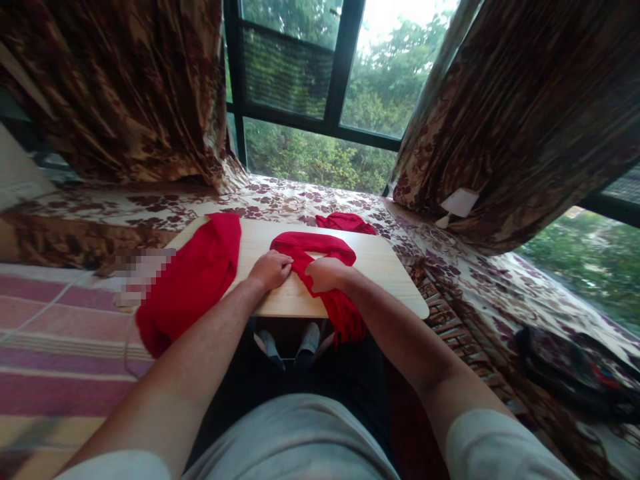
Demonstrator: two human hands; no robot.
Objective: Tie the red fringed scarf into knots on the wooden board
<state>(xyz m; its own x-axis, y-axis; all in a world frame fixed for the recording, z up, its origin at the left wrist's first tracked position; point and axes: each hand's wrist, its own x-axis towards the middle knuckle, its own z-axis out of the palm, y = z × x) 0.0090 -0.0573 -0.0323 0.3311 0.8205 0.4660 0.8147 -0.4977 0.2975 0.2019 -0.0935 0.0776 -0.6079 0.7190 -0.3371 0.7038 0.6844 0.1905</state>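
Observation:
A red scarf (315, 241) lies in a loop on the light wooden table (393, 273), its two ends crossing at the front. One fringed end hangs over the near edge of the table. My left hand (273, 270) is closed at the left side of the loop, with its fingertips gripping the scarf's edge. On the crossing part, my right hand (327, 274) has its fingers closed round the scarf; the fingertips are partly hidden. Left of my hands, a larger red cloth (195, 287) drapes over the table's left edge.
Another red cloth (345, 223) lies bunched behind the table's far edge. A floral-covered ledge (295, 190) runs under the window. A small white lamp (459, 202) stands on it at the right, and a dark bag (565, 370) lies nearer. Striped bedding (55, 347) is at the left.

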